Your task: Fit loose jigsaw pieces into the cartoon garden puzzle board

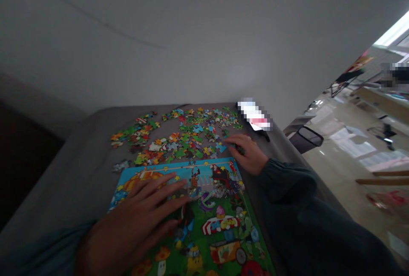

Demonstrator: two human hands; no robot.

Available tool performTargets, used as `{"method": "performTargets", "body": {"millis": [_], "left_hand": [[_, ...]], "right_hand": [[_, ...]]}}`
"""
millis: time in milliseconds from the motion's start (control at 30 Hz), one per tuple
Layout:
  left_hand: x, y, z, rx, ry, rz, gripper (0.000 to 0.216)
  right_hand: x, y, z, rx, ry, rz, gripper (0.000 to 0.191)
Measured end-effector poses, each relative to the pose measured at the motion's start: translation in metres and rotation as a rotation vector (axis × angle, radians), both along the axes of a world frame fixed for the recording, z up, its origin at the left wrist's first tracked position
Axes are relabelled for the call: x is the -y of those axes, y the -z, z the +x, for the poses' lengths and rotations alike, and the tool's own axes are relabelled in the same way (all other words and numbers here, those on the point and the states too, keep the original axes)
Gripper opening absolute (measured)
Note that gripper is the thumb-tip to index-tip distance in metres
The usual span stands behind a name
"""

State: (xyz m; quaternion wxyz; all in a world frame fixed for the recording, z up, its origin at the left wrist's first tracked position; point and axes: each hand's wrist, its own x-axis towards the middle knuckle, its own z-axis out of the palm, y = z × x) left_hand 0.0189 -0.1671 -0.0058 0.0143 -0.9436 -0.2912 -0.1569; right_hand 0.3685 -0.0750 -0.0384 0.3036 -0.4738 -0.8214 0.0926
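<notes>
A colourful cartoon jigsaw picture [220, 225] lies on the grey table [83, 156] close to me. My left hand [137, 220] rests flat on its left part, fingers spread and pointing right. Beyond the picture's far edge lies a wide scatter of loose puzzle pieces [182, 135]. My right hand [247, 152], in a dark sleeve, sits palm down at the right end of that scatter, fingers curled over a few pieces; whether it grips one is hidden.
A dark phone [255, 118] with a lit screen lies at the table's far right corner. A grey wall rises behind the table. To the right, past the table edge, is a shiny floor with a dark bin [305, 137] and furniture.
</notes>
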Motion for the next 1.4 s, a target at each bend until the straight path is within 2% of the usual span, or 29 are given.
{"method": "performTargets", "body": {"millis": [100,267,333,400,667,900,1233,1400], "left_hand": [[-0.008,0.0,-0.008,-0.02,-0.114,-0.084,0.041],[-0.047,0.005,-0.047,-0.041,-0.477,-0.289,0.045],[-0.062,0.006,-0.062,-0.054,-0.644,-0.337,0.049],[-0.072,0.006,-0.071,-0.066,-0.751,-0.363,0.052],[-0.08,0.012,-0.081,0.034,-0.779,-0.282,0.052],[-0.104,0.024,-0.107,0.096,-0.99,-0.325,0.054],[-0.101,0.024,-0.089,0.092,-1.034,-0.308,0.062],[-0.11,0.026,-0.085,0.083,-0.978,-0.254,0.06]], "right_hand": [[0.001,0.004,-0.001,0.022,-0.011,-0.031,0.029],[0.002,0.008,-0.003,0.044,-0.004,-0.069,0.029],[0.003,0.009,-0.004,0.057,-0.001,-0.081,0.028],[0.004,0.01,-0.005,0.061,0.0,-0.084,0.028],[0.006,0.009,-0.007,0.064,-0.013,-0.081,0.027],[0.004,0.01,-0.008,0.057,-0.023,-0.082,0.027],[0.001,0.011,-0.009,0.045,-0.022,-0.111,0.027],[-0.009,-0.001,-0.01,0.024,-0.039,-0.185,0.025]]}}
